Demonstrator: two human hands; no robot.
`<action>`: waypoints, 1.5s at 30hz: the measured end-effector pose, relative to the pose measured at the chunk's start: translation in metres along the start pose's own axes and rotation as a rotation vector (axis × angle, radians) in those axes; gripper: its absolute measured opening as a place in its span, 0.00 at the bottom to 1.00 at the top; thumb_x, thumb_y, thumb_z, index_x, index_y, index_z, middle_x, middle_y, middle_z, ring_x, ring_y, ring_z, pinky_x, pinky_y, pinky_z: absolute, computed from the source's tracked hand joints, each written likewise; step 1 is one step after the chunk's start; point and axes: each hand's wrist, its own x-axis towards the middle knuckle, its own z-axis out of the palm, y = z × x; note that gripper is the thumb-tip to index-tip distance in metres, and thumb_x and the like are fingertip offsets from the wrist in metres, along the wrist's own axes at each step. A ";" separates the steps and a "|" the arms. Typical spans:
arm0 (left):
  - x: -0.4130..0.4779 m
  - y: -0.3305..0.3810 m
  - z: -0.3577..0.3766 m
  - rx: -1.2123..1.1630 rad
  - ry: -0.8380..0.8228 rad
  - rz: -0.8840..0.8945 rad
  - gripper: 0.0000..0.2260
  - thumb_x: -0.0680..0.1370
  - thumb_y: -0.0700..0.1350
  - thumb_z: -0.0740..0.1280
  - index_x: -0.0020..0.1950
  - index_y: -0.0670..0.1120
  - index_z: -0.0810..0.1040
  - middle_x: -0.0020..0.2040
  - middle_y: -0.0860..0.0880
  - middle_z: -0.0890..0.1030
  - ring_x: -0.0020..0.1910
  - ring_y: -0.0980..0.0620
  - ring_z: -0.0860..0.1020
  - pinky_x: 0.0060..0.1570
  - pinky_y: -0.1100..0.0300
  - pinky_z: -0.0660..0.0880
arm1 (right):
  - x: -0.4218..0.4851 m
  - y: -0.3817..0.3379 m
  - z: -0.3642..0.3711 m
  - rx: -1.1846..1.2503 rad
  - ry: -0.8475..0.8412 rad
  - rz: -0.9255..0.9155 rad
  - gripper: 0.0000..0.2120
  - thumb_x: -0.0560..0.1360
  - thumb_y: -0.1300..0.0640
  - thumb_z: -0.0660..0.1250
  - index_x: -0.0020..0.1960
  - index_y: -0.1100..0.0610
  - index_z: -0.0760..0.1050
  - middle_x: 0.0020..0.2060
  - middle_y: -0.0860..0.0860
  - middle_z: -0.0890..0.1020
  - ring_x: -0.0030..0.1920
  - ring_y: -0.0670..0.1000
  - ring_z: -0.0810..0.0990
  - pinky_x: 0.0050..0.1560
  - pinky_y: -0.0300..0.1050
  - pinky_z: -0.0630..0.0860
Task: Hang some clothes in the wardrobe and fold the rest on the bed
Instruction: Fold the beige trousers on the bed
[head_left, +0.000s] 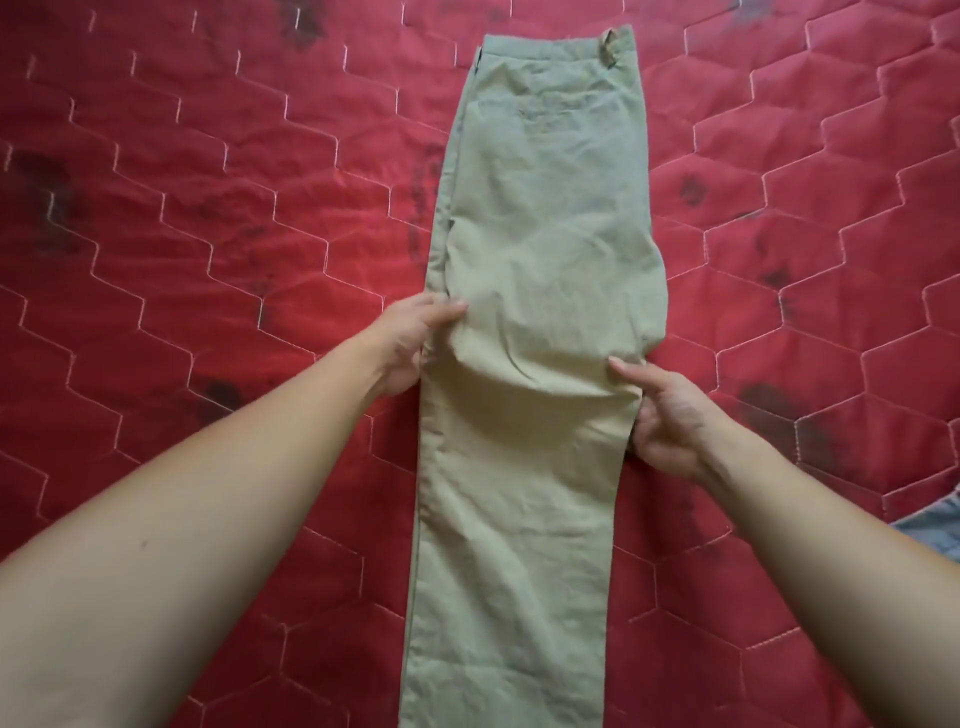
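Observation:
A pair of khaki trousers (540, 249) lies lengthwise on the red quilted bed (208, 234), folded leg on leg, with the waistband at the far end. My left hand (410, 345) grips the trousers' left edge at mid length, thumb on top and fingers under the cloth. At the right edge, my right hand (662, 415) pinches the fabric the same way. The cloth between both hands bulges up a little.
A piece of blue denim (935, 525) shows at the right edge of the bed. The red cover with white hexagon stitching spreads out on both sides of the trousers.

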 end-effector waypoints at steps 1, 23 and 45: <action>0.001 -0.002 -0.002 -0.082 0.048 0.060 0.03 0.77 0.39 0.71 0.48 0.46 0.80 0.46 0.47 0.85 0.46 0.48 0.82 0.54 0.54 0.76 | 0.000 0.004 0.000 -0.009 0.021 0.000 0.16 0.76 0.55 0.70 0.63 0.57 0.79 0.50 0.54 0.87 0.47 0.54 0.87 0.43 0.51 0.84; -0.145 -0.174 -0.029 0.162 -0.070 -0.199 0.10 0.78 0.40 0.71 0.59 0.43 0.82 0.52 0.44 0.86 0.48 0.49 0.85 0.48 0.53 0.82 | -0.117 0.157 -0.011 -0.440 0.050 0.123 0.11 0.77 0.56 0.72 0.53 0.64 0.84 0.50 0.60 0.87 0.48 0.58 0.86 0.49 0.51 0.84; -0.319 -0.355 -0.057 0.776 0.011 0.509 0.26 0.75 0.25 0.59 0.66 0.47 0.80 0.64 0.53 0.80 0.64 0.59 0.76 0.70 0.63 0.69 | -0.271 0.333 -0.038 -0.874 0.102 -0.314 0.29 0.72 0.73 0.60 0.61 0.44 0.80 0.51 0.47 0.85 0.48 0.46 0.82 0.49 0.50 0.79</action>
